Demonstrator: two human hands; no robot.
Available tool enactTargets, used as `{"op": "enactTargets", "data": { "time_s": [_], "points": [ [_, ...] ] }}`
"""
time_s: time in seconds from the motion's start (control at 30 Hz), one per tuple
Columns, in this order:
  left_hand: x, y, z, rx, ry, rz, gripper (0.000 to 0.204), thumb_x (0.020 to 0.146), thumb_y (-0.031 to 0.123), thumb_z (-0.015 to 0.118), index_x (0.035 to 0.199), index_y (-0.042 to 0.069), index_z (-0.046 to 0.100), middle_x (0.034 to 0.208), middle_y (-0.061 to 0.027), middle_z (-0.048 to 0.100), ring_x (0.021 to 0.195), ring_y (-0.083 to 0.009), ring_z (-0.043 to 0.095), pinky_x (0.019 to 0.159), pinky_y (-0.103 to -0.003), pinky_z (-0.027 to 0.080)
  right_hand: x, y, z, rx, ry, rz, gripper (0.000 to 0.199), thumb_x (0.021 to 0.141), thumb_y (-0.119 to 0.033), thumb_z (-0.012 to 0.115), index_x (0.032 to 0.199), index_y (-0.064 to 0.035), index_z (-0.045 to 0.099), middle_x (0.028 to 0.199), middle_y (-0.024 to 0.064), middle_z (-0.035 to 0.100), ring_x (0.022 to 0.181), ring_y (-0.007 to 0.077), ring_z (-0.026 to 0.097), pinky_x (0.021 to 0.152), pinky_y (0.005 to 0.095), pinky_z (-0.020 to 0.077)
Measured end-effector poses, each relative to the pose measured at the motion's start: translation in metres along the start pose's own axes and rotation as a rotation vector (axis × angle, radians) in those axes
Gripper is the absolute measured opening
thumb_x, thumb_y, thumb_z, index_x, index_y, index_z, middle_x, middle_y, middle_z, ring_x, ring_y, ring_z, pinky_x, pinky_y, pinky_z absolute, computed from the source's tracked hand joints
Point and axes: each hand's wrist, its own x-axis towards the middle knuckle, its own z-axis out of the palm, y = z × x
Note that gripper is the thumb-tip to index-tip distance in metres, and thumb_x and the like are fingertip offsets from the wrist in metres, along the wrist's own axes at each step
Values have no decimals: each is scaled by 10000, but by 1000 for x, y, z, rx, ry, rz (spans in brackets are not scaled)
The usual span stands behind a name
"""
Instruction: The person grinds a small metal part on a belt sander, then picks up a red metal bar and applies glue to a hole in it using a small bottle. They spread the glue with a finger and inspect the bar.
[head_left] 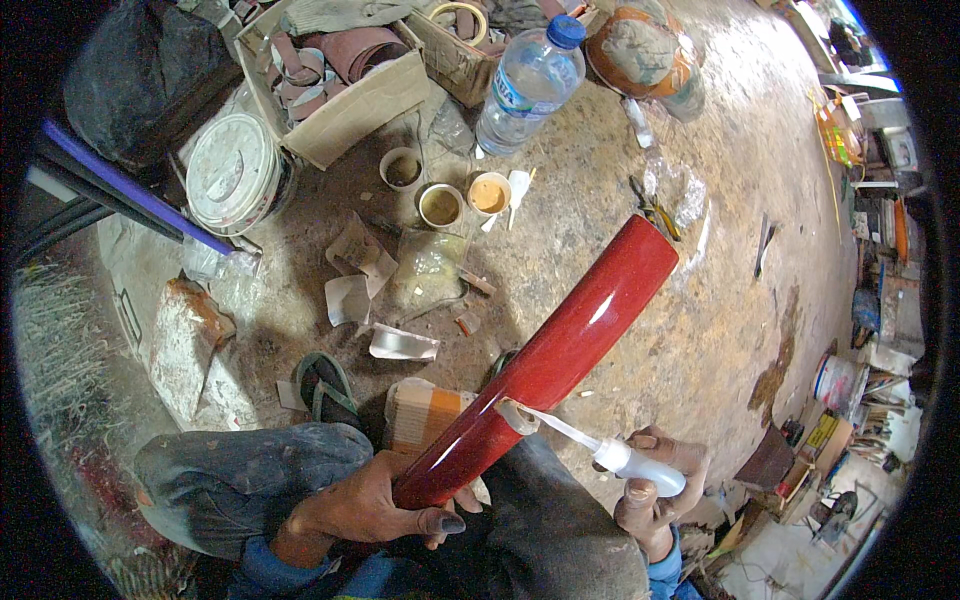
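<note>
A glossy red tube [590, 315] slants up to the right across my lap. My left hand [365, 505] is wrapped round its lower end. A short stub [518, 417] with a pale rim sticks out from the tube's right side. My right hand [660, 490] grips a small white squeeze bottle [643, 468]. The bottle's long thin nozzle [560, 427] points left, with its tip at the stub; whether it touches cannot be told. Beneath the tube, between my knees, lies a block with an orange band [418, 415].
Three small cups [440, 206] stand ahead on the stained floor, near a water bottle [530, 88] with a blue cap. A carton of sandpaper rolls [360, 110] and a lidded white bucket [236, 172] are at the far left. Tools and cans [840, 385] line the right.
</note>
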Motion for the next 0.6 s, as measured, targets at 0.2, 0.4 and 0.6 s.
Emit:
{"op": "enactTargets", "data": {
  "time_s": [0.2, 0.4, 0.6],
  "points": [
    [0, 1, 1, -30, -6, 7, 386, 870, 245, 729, 1124, -15, 599, 901, -73, 659, 703, -130, 622, 646, -278, 528, 11, -3, -2, 48, -46, -21, 466, 884, -300, 696, 1085, 62, 484, 689, 164, 647, 547, 285, 634, 531, 411, 535],
    [0, 3, -2, 16, 9, -25, 371, 870, 266, 729, 1078, -11, 596, 827, -56, 649, 709, -129, 629, 646, -288, 525, 10, -9, 6, 89, 97, 42, 357, 880, -305, 683, 880, 37, 579, 638, 146, 628, 496, 270, 594, 449, 363, 472],
    [0, 4, -1, 22, 9, -5, 367, 869, 277, 730, 1056, -8, 596, 807, -51, 644, 703, -126, 627, 642, -282, 522, 5, -6, 3, 55, 151, 29, 390, 868, -329, 691, 833, 51, 610, 618, 134, 617, 475, 252, 561, 434, 340, 450]
  ]
}}
